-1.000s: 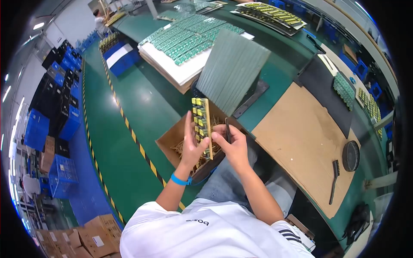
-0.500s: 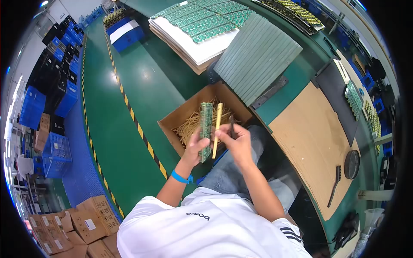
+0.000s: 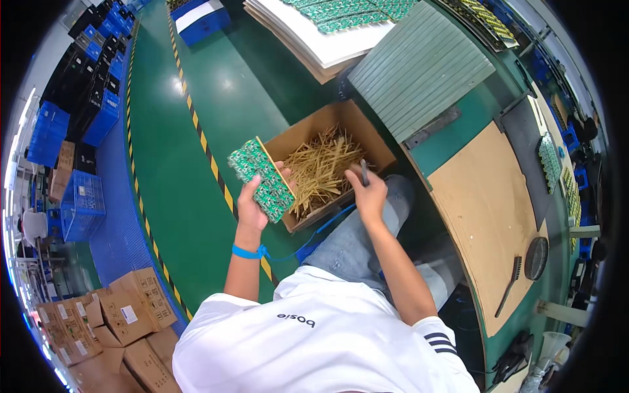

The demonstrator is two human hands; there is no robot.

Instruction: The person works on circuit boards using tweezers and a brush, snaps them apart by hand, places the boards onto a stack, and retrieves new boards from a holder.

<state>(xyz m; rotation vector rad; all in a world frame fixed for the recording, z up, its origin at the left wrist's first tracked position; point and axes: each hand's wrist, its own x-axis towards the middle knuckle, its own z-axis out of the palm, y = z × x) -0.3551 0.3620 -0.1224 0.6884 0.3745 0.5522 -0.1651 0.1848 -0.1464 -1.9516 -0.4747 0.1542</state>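
Note:
A green circuit board panel (image 3: pixel 261 178) is gripped in my left hand (image 3: pixel 252 208), its component-dotted face turned up and a tan strip along its right edge. My right hand (image 3: pixel 368 194) is closed round a small dark tool (image 3: pixel 364 171), which points up and away from me. Between and beyond the hands stands an open cardboard box (image 3: pixel 377 145), with many thin tan strips (image 3: pixel 327 164) piled loosely inside. The board overlaps the box's left side. A blue band on my left wrist has a cord running to the right.
Right of the box, a workbench carries a cardboard sheet (image 3: pixel 485 216), a black brush (image 3: pixel 509 287), a round black dish (image 3: pixel 536 259) and a ribbed grey-green stack (image 3: pixel 422 69). More green boards (image 3: pixel 354 13) lie on a pile at the top. Cartons (image 3: pixel 134 314) stand at lower left.
The board has turned from edge-on to face-up and moved left. The separate yellow strip is gone from my right hand, which is now over the box's right side. The view has shifted.

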